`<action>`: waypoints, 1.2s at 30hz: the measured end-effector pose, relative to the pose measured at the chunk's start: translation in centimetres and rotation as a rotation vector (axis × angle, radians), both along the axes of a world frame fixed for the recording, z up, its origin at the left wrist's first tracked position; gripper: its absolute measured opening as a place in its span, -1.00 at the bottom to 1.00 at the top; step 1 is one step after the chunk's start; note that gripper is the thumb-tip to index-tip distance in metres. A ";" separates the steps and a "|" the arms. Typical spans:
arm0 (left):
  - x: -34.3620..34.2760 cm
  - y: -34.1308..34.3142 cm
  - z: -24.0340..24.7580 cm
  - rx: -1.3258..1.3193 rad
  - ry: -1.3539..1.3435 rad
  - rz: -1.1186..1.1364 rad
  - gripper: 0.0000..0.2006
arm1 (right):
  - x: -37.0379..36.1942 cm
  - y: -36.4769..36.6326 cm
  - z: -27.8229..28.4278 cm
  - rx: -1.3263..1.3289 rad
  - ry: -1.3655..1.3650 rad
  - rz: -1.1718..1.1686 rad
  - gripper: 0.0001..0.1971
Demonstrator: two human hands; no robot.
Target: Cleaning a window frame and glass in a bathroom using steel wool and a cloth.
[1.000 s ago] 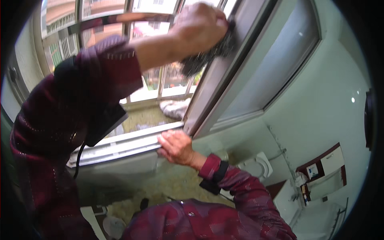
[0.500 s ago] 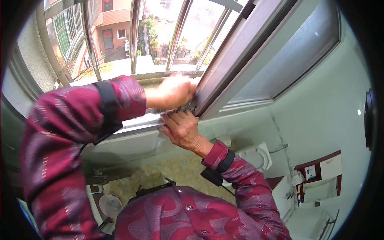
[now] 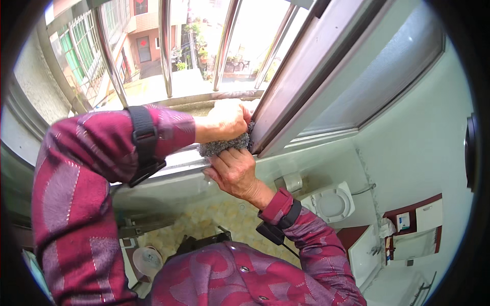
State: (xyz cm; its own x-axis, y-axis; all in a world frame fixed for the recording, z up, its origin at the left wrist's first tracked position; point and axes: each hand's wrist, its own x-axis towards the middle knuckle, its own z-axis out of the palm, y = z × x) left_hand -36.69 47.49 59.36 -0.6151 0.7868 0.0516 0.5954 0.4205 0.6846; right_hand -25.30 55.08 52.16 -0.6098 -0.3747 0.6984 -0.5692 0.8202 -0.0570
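Observation:
A grey, shaggy cleaning cloth [image 3: 220, 148] lies bunched on the window sill track [image 3: 178, 159], against the foot of the sliding window frame [image 3: 286, 97]. My left hand [image 3: 228, 121] is closed over the top of the cloth, its fingers by the frame's edge; the fingertips are partly hidden. Just below, my right hand [image 3: 236, 172] has its fingers curled together on the near side of the cloth, with the thumb lower down by the sill's inner edge.
Metal window bars [image 3: 166, 51] stand just beyond the sill, with a yard and buildings outside. Frosted glass [image 3: 377, 66] fills the pane at right. Below are a toilet [image 3: 334, 203], a washbasin cabinet [image 3: 361, 252], a round basin [image 3: 147, 261] and a pebble-patterned floor [image 3: 204, 219].
My left hand was smeared by motion and now shows sharply, slightly farther right. More of the grey cloth shows between my hands. The right hand stays at nearly the same spot.

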 end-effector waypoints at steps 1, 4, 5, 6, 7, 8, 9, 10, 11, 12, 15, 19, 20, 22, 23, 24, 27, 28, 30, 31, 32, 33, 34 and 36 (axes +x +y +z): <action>-0.3 -0.3 0.4 -0.012 -0.074 0.027 -0.88 | -0.2 -0.3 -0.1 -0.011 0.019 0.004 -0.73; -0.5 0.6 2.9 0.059 -0.141 0.032 -0.87 | -0.6 0.4 -0.5 -0.043 0.055 0.009 -0.72; -0.4 1.8 4.5 0.130 -0.158 -0.006 -0.86 | -0.4 1.4 -0.9 -0.010 0.042 -0.045 -0.70; 0.7 0.3 7.3 0.203 -0.153 0.033 -0.86 | -0.2 0.6 -0.6 0.011 0.050 -0.036 -0.68; 1.7 -0.4 8.9 0.256 -0.128 0.069 -0.86 | -0.1 0.0 -0.4 0.018 0.047 -0.022 -0.67; 2.4 -1.1 9.3 0.281 -0.067 0.107 -0.85 | 0.1 -0.6 -0.2 0.015 0.043 0.003 -0.67; 2.1 -0.3 7.9 0.273 -0.012 0.111 -0.85 | 0.0 -0.1 -0.2 -0.004 0.048 0.003 -0.68; 1.8 0.0 5.5 0.213 0.067 0.140 -0.85 | 0.0 -0.2 0.0 -0.024 0.066 0.020 -0.68; 1.6 -0.1 3.0 0.113 0.139 0.166 -0.84 | -0.6 -0.3 0.1 -0.055 0.110 0.076 -0.69; 0.2 0.8 -0.9 0.094 0.136 0.008 -0.83 | 0.4 1.0 -0.3 0.092 -0.128 -0.041 -0.68; -0.4 -1.2 2.2 -0.078 -0.036 -0.084 -0.81 | 0.5 -0.5 -0.1 0.050 -0.123 -0.043 -0.68; -0.6 -1.0 7.7 0.243 0.058 -0.091 -0.84 | 1.4 1.6 -1.3 0.004 0.074 0.007 -0.61; 0.3 -1.2 9.8 0.326 0.064 0.001 -0.88 | 2.1 1.7 -1.4 -0.004 0.076 -0.013 -0.58; 3.3 -1.7 11.5 0.453 0.264 0.046 -0.94 | 2.9 1.5 -1.6 -0.017 0.093 -0.033 -0.58; 3.2 -1.5 9.8 0.474 0.448 0.013 -0.93 | 3.2 1.5 -1.8 -0.024 0.108 -0.059 -0.58; 2.8 -1.1 6.9 0.499 0.634 -0.022 -0.91 | 3.4 1.6 -1.9 -0.021 0.110 -0.062 -0.58; 2.9 -1.6 -1.0 0.242 0.615 -0.056 -0.89 | 2.6 1.1 -2.1 -0.136 -0.030 0.136 -0.59; 2.8 -1.8 -1.4 0.193 0.549 -0.067 -0.90 | 2.2 0.9 -2.1 -0.129 -0.026 0.153 -0.60; 1.8 -1.9 -0.9 0.135 0.476 -0.101 -0.90 | 2.4 1.0 -2.2 -0.117 -0.036 0.188 -0.62; 1.9 -1.8 0.7 0.082 0.405 -0.138 -0.91 | 2.7 1.6 -2.0 -0.120 -0.034 0.181 -0.62; 2.3 -1.8 2.1 0.109 0.330 -0.124 -0.91 | 3.1 2.3 -1.6 -0.096 -0.046 0.202 -0.64; 2.6 -1.4 4.1 0.178 0.311 -0.111 -0.90 | 3.1 2.9 -1.5 -0.074 -0.057 0.207 -0.66; 3.1 -1.3 5.8 0.246 0.290 -0.095 -0.90 | 3.1 2.9 -1.3 -0.080 -0.056 0.188 -0.66; 4.3 -1.3 7.2 0.391 0.354 -0.043 -0.90 | 2.9 2.6 -0.9 -0.133 -0.081 0.247 -0.69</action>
State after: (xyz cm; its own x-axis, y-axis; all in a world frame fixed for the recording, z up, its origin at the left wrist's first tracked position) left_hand -32.42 46.23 66.54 -0.4747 0.6914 0.5446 0.8294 0.1443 0.5397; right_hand -22.42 57.65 51.29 -0.5676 -0.4274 0.7037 -0.7398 0.6399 -0.2081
